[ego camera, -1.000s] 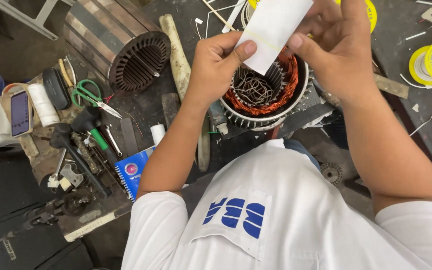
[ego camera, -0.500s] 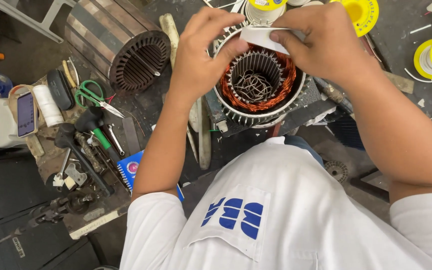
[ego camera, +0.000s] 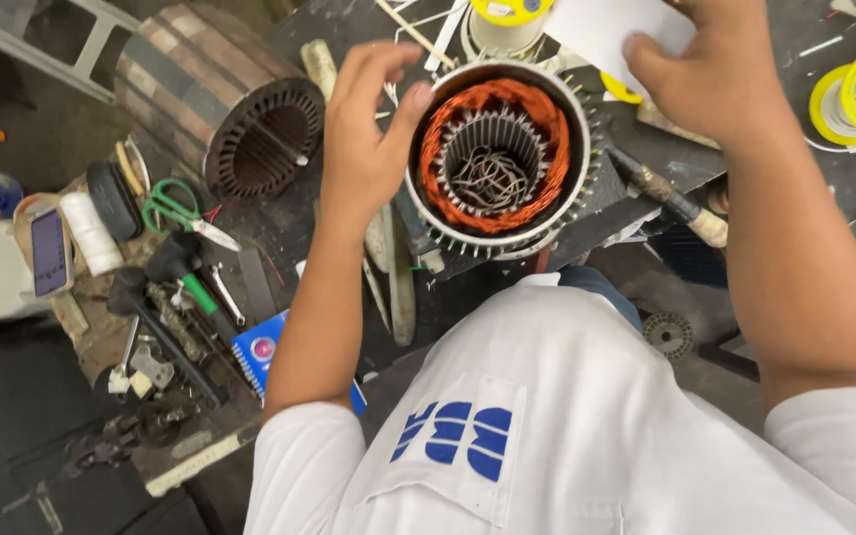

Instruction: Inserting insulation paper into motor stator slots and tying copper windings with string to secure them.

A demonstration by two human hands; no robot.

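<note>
From your head camera, the stator stands upright on the dark desk just before your chest: a round metal shell, a ring of orange copper winding inside, a toothed core with loose grey wires at its centre. Your left hand hangs open, fingers spread, thumb touching the stator's rim. Your right hand pinches a white paper sheet just beyond it.

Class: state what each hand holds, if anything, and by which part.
The right hand pinches a white paper sheet by its right edge. The left hand holds nothing; its fingertips rest against the stator rim.
</note>
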